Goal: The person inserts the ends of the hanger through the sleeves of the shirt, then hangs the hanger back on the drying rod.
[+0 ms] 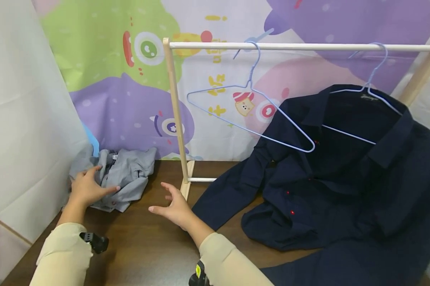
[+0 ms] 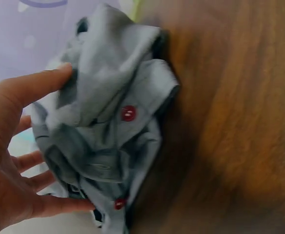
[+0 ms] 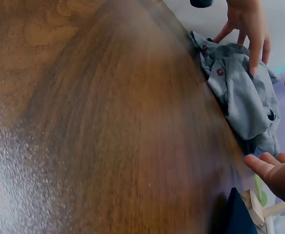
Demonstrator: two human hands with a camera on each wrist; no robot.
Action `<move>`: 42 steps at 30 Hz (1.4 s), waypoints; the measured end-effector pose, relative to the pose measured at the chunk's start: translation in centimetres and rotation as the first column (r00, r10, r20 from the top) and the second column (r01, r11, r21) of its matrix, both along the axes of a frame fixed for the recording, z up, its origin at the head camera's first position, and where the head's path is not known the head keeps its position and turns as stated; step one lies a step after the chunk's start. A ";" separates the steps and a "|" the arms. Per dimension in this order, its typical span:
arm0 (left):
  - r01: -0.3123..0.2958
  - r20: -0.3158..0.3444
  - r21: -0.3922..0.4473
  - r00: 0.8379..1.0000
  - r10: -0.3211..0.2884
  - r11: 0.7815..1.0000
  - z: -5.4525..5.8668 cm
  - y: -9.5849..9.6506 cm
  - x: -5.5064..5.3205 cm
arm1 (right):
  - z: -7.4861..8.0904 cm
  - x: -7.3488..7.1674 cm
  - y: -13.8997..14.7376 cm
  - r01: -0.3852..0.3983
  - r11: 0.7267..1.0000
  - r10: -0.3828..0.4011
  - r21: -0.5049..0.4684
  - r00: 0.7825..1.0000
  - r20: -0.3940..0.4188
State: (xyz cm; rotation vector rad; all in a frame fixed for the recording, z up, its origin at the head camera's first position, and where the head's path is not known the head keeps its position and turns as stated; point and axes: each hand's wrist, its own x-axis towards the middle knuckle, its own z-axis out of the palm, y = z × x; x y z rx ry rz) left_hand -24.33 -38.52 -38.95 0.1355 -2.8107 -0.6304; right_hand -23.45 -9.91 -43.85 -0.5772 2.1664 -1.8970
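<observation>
A crumpled grey shirt [image 1: 130, 171] with red buttons lies at the back left of the table. My left hand [image 1: 87, 187] is at its left part, thumb and fingers spread; in the left wrist view the fingertips [image 2: 66, 68] lie along the cloth without curling round it. To the right of the shirt my right hand [image 1: 177, 208] hovers over the table, fingers apart and nothing between them. The right wrist view shows the grey shirt [image 3: 247, 97] between both hands.
A wooden rack [image 1: 175, 99] with a white rail stands at the back. An empty blue hanger [image 1: 250, 85] hangs from it. Beside that, a dark navy shirt [image 1: 343, 198] hangs on another hanger [image 1: 372, 79] and spreads onto the table [image 1: 139, 254]. A patterned curtain [image 1: 122, 115] is behind.
</observation>
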 end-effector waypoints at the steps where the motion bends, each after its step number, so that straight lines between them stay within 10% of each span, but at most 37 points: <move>1: 0.006 0.010 -0.002 1.000 -0.006 1.000 -0.3 0.0 -0.1 | -0.1 0.0 -0.1 -0.003 1.000 0.003 0.000 1.000 0.009; 15: 0.081 0.022 0.052 0.996 -0.082 0.995 -1.3 0.3 0.8 | -1.0 -0.1 0.3 -0.015 0.998 0.019 -0.063 0.998 0.055; 42: 0.210 0.040 0.045 0.976 -0.212 0.977 -0.2 3.4 8.0 | -0.5 0.2 -0.1 0.086 0.985 -0.058 -0.146 0.981 0.187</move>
